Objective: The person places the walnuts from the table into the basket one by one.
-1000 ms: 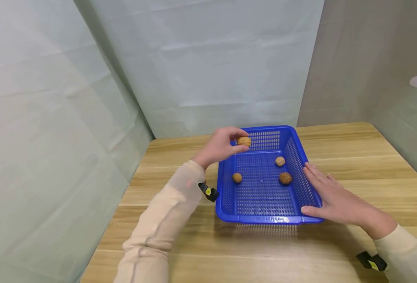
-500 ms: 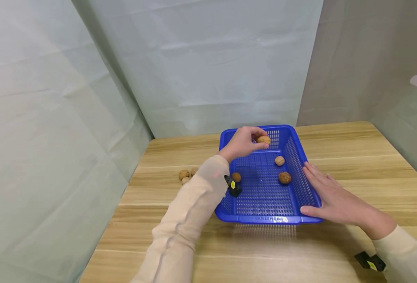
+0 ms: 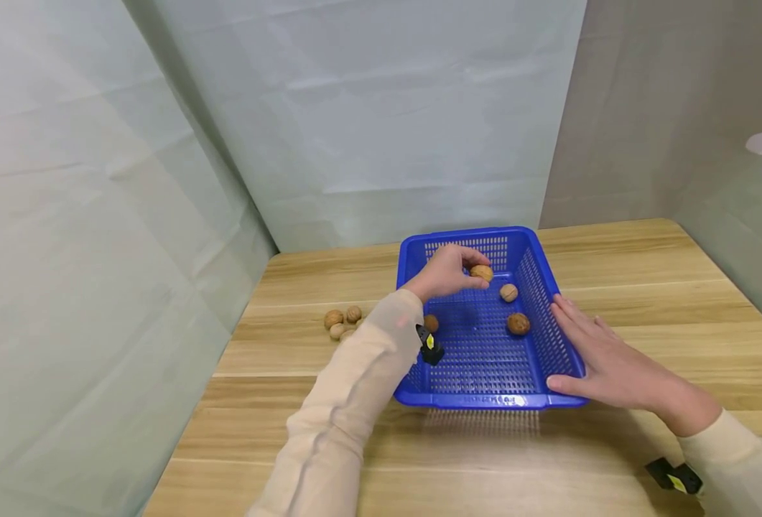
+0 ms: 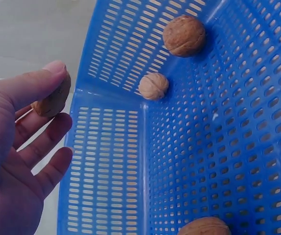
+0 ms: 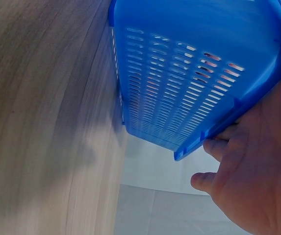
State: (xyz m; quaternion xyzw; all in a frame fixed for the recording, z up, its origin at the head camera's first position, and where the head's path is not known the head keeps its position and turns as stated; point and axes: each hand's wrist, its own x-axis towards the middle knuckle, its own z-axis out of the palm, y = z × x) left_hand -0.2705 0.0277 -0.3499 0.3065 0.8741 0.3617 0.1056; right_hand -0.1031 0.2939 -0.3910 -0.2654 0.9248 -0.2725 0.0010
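Between thumb and fingers my left hand pinches a walnut, over the far part of the blue plastic basket. The left wrist view shows that walnut under the thumb. Inside the basket lie a pale walnut, a darker walnut and another walnut on the left, partly behind the wrist strap. My right hand rests on the basket's right rim, fingers extended and thumb near the front corner. In the right wrist view, its fingers touch the outside of the rim.
Left of the basket, several walnuts sit grouped on the wooden table, partly hidden by the left sleeve. Pale cloth hangs behind and left of the table.
My left hand has carried the walnut rightward from the basket's left rim, then slightly lower over the inside. The grouped walnuts on the table have come into sight. The right hand stays put.
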